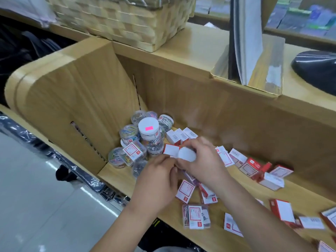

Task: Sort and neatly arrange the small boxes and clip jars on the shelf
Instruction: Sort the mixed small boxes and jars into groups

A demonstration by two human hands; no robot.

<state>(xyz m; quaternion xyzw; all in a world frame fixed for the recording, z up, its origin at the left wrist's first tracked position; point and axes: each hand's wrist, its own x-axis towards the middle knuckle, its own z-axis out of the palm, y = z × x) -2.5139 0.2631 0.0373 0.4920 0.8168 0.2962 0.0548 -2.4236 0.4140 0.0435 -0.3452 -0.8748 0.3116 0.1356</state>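
Several clear clip jars are bunched in the shelf's left corner, one with a white lid and pink sticker (pixel 148 127) standing on top. Three small white boxes (pixel 181 136) stand in a row just right of the jars. My right hand (pixel 201 160) grips a white-lidded jar (pixel 187 155) above the shelf floor. A small red-and-white box (pixel 171 150) is pinched at the fingertips of my left hand (pixel 158 179). More red-and-white boxes (pixel 254 167) lie scattered to the right and near the front edge, with a flat clear clip case (pixel 196 216).
The wooden shelf bin (pixel 72 99) has a tall left wall and back wall. On the ledge above sit a woven basket (pixel 123 20), a clear stand with a panel (pixel 249 57) and a black object (pixel 318 70). A tiled floor lies lower left.
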